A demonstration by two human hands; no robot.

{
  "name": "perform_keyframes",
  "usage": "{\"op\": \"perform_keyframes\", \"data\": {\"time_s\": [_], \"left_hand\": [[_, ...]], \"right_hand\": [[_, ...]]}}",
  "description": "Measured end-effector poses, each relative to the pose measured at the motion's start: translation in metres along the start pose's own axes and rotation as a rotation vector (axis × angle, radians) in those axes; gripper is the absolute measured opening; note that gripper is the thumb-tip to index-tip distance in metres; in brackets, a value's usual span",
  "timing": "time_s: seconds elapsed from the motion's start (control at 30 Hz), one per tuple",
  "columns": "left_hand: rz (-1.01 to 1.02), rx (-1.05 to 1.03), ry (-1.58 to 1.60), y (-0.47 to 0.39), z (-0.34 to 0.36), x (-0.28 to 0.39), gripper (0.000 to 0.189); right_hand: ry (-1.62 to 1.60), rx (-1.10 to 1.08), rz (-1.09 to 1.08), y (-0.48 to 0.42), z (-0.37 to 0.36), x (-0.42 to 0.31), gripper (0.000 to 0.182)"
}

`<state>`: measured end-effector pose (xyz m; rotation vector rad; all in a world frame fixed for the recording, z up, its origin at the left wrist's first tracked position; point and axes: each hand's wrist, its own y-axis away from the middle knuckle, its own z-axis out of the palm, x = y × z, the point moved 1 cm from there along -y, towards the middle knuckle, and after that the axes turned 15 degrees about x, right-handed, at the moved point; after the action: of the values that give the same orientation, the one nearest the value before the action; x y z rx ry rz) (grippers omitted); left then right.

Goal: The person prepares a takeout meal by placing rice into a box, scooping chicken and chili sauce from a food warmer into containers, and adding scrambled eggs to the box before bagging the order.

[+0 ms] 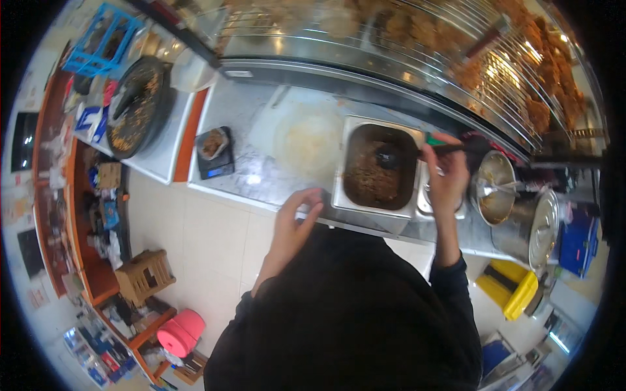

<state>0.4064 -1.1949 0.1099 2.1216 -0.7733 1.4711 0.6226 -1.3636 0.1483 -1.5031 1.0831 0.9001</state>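
A deep rectangular steel food pan [342, 161] holds dark brown food, with a black ladle or spoon head [387, 156] resting in it. My right hand [447, 171] is raised at the pan's right side, its fingers around a dark handle [447, 148] that seems to belong to this utensil. My left hand [303, 207] is at the counter's front edge, left of the pan, thumb and fingers apart, holding nothing that I can make out. Left of the pan lies a pale, stained cutting board or sheet [308, 139]. A black digital scale [215, 166] bears a small container of brown food [213, 144].
A glass display case with wire racks [342, 36] of fried food runs behind the counter. A smaller steel pan [425, 195], a steel bowl with utensils [495, 188] and a lidded pot [518, 234] stand right. A large black pan [139, 107] stands left.
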Motion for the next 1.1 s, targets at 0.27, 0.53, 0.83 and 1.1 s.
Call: {"op": "perform_keyframes", "data": {"time_s": [0.27,0.53,0.83,1.1], "left_hand": [[0.154,-0.020,-0.033,-0.023,-0.013,0.014,0.027],[0.090,-0.039,-0.010,-0.023,-0.015,0.010,0.026],[0.151,-0.109,-0.033,-0.027,-0.005,0.019,0.026],[0.142,-0.123,-0.027,-0.024,-0.007,0.018,0.027]], "right_hand": [[0.003,0.061,-0.104,0.024,-0.030,-0.017,0.014],[-0.113,0.306,0.046,0.032,-0.042,-0.013,0.017],[0.026,0.258,0.045,0.035,-0.038,-0.012,0.016],[-0.095,0.228,-0.021,0.029,-0.027,-0.045,0.012]]}}
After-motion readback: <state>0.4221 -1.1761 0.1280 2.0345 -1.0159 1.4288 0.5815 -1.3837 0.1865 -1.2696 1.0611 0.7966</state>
